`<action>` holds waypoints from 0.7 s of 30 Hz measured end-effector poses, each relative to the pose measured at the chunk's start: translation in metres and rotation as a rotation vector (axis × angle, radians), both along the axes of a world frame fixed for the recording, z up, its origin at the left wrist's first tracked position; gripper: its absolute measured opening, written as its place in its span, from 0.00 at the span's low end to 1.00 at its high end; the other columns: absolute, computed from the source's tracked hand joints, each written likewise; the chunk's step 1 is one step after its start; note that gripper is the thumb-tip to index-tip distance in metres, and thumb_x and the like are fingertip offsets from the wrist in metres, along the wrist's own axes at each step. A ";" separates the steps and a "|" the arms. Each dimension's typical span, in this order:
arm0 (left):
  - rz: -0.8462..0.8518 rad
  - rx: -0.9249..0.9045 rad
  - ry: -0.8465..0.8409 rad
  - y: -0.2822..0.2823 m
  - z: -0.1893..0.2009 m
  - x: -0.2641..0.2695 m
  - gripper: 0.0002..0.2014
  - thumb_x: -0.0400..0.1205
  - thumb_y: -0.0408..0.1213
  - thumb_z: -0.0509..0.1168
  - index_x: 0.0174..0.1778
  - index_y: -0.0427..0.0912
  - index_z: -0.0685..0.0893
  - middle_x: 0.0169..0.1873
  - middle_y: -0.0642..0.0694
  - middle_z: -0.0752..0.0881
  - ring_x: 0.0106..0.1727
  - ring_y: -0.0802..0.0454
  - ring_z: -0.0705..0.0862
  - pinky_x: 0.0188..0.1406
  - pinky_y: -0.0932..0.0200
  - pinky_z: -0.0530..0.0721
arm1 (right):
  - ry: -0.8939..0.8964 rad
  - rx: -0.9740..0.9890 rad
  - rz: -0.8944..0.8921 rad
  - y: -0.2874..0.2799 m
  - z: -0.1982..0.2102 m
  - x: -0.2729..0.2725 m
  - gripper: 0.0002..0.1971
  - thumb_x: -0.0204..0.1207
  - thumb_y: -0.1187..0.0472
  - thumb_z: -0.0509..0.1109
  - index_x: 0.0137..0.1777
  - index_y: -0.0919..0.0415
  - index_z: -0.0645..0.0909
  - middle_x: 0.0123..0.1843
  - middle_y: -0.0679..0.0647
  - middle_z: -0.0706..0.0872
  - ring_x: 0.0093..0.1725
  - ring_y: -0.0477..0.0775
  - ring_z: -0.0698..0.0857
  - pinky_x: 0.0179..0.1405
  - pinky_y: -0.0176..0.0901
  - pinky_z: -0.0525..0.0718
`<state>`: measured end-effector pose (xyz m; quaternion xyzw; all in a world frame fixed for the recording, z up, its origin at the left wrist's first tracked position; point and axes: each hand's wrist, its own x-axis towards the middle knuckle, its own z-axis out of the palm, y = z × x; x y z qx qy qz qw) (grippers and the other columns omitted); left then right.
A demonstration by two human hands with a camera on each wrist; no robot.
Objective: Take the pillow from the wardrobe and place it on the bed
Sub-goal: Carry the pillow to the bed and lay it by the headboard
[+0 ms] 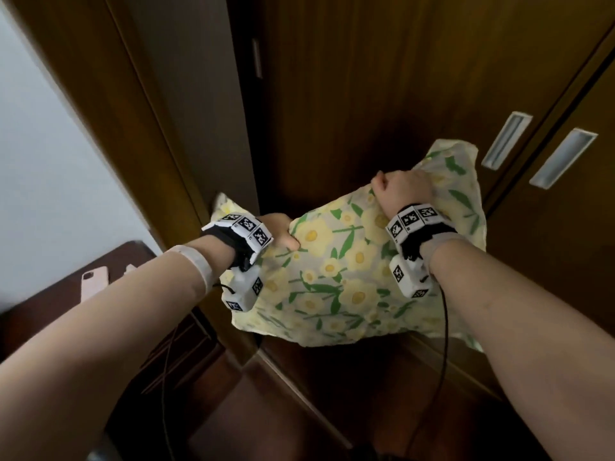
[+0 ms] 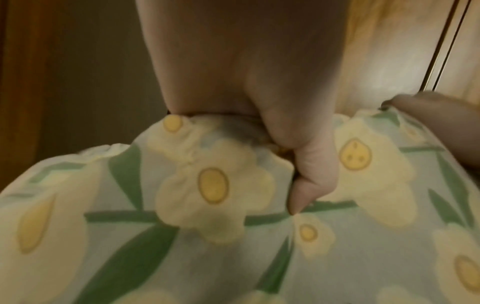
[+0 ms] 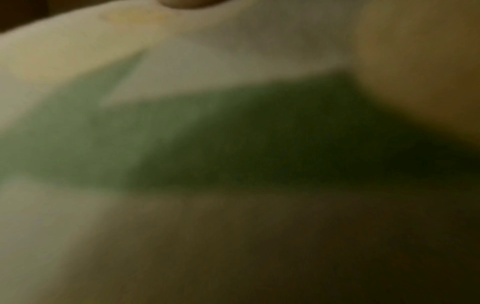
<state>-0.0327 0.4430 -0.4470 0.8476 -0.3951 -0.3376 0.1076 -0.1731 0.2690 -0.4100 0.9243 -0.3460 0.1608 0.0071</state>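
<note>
I have the pillow (image 1: 349,271) off its shelf and hanging in front of the wardrobe (image 1: 366,94), level with the dark opening, so the step in hand is the carry to the bed — which I cannot see in any view. To do it well I would draw the pillow straight back from the wardrobe until its far corner clears the door edge, keep both grips even so it does not sag or swing, then turn. My left hand (image 1: 279,232) pinches the near edge: in the left wrist view the thumb (image 2: 309,172) digs into bunched floral cloth, fingers hidden behind. My right hand (image 1: 404,191) is fisted on the top edge nearer the wardrobe's handles (image 1: 539,149) — fingers curled over the fabric. The right wrist view is only blurred green print.
</note>
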 end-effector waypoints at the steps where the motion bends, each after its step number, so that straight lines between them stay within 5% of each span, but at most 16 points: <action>1: 0.006 0.008 0.011 0.006 0.001 -0.006 0.09 0.74 0.37 0.70 0.45 0.35 0.85 0.43 0.42 0.87 0.49 0.43 0.83 0.40 0.59 0.77 | 0.006 0.023 -0.009 0.004 -0.007 -0.004 0.27 0.84 0.54 0.50 0.25 0.64 0.75 0.18 0.53 0.65 0.31 0.57 0.73 0.52 0.51 0.75; 3: 0.033 0.028 0.002 0.017 0.002 -0.018 0.05 0.74 0.36 0.70 0.41 0.38 0.84 0.37 0.45 0.84 0.45 0.45 0.81 0.36 0.59 0.76 | 0.037 0.070 -0.017 0.012 -0.018 -0.010 0.28 0.84 0.54 0.50 0.25 0.65 0.75 0.18 0.54 0.66 0.32 0.58 0.74 0.50 0.50 0.75; 7: 0.082 0.155 -0.149 0.044 -0.009 -0.045 0.15 0.76 0.40 0.68 0.55 0.35 0.85 0.33 0.48 0.80 0.42 0.49 0.79 0.44 0.58 0.75 | 0.115 0.117 0.027 0.034 -0.039 -0.024 0.30 0.85 0.53 0.47 0.21 0.65 0.69 0.20 0.55 0.68 0.32 0.58 0.75 0.50 0.50 0.77; 9: 0.069 0.219 -0.216 0.062 -0.019 -0.057 0.15 0.76 0.42 0.68 0.54 0.38 0.85 0.29 0.52 0.77 0.44 0.51 0.79 0.45 0.60 0.76 | 0.174 0.135 0.064 0.049 -0.048 -0.031 0.30 0.85 0.53 0.46 0.20 0.62 0.68 0.20 0.55 0.69 0.33 0.58 0.76 0.48 0.50 0.76; 11: 0.096 0.286 -0.170 0.084 -0.027 -0.065 0.13 0.75 0.43 0.70 0.51 0.39 0.85 0.33 0.50 0.82 0.47 0.50 0.81 0.49 0.58 0.79 | 0.227 0.154 0.114 0.066 -0.059 -0.036 0.30 0.85 0.54 0.46 0.23 0.65 0.73 0.21 0.55 0.70 0.34 0.58 0.76 0.48 0.49 0.77; 14: 0.208 0.356 0.025 0.126 -0.035 -0.073 0.24 0.72 0.43 0.74 0.61 0.34 0.83 0.53 0.38 0.86 0.58 0.38 0.84 0.57 0.48 0.81 | 0.237 0.158 0.201 0.100 -0.071 -0.035 0.29 0.84 0.54 0.47 0.37 0.69 0.85 0.28 0.58 0.79 0.39 0.61 0.80 0.52 0.49 0.77; 16: 0.249 0.372 0.057 0.161 -0.040 -0.077 0.26 0.73 0.44 0.73 0.62 0.30 0.81 0.51 0.37 0.85 0.56 0.38 0.83 0.54 0.48 0.80 | 0.234 0.143 0.281 0.129 -0.078 -0.026 0.28 0.84 0.54 0.48 0.42 0.70 0.87 0.38 0.64 0.88 0.47 0.64 0.85 0.56 0.50 0.76; 19: 0.329 0.424 0.063 0.224 -0.051 -0.081 0.23 0.73 0.44 0.72 0.55 0.27 0.83 0.44 0.38 0.83 0.46 0.44 0.81 0.44 0.52 0.77 | 0.248 0.151 0.424 0.182 -0.089 -0.011 0.28 0.84 0.54 0.49 0.44 0.70 0.88 0.46 0.66 0.91 0.51 0.64 0.86 0.61 0.50 0.74; 21: 0.416 0.422 0.058 0.271 -0.055 -0.081 0.13 0.73 0.41 0.71 0.41 0.31 0.85 0.39 0.40 0.83 0.42 0.45 0.80 0.38 0.55 0.76 | 0.239 0.157 0.516 0.222 -0.094 0.004 0.28 0.84 0.54 0.49 0.44 0.70 0.88 0.46 0.66 0.91 0.51 0.64 0.87 0.62 0.50 0.73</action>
